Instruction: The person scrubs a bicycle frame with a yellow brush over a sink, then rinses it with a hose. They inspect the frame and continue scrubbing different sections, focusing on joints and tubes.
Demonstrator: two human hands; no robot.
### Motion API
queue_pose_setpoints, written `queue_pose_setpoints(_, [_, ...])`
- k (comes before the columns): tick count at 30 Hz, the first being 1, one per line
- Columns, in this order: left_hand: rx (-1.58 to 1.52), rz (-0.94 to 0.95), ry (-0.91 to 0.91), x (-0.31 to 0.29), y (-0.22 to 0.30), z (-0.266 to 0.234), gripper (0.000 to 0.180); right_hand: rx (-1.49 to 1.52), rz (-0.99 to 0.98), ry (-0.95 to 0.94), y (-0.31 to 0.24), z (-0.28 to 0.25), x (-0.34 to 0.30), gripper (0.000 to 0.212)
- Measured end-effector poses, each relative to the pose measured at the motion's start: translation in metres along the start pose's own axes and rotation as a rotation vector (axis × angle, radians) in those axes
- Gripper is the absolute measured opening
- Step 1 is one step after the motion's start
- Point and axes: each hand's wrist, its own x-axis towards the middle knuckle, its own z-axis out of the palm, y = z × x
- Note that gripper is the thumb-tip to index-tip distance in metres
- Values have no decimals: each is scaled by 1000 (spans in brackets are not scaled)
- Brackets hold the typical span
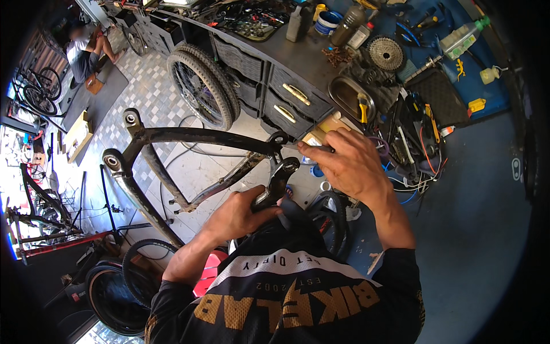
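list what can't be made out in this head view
In the head view:
Slim dark object: mostly covered by the right hand.
Bike frame part: gripped section hidden under the left hand.
Small parts on the bench: too small and crowded to separate.
Red-marked wheel: partly blocked by the shirt.

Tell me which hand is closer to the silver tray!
Right: the right hand is just below the silver tray in the picture; the left hand is farther off, lower left.

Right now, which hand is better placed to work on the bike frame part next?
Probably the right hand: it holds a slim tool close to the bike frame part, while the left hand is busy gripping that part.
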Motion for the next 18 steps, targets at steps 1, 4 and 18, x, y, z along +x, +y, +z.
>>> queue_pose_setpoints(1, [10,-5,-5,0,0,-1,44,-2,25,-8,0,0,0,34])
queue_pose_setpoints(4, [46,-17,-16,3,0,-4,42,-47,0,6,-3,-1,-1,33])
queue_pose_setpoints(18, [144,-51,45,10,-2,1,40,7,120,-5,-13,-6,-3,40])
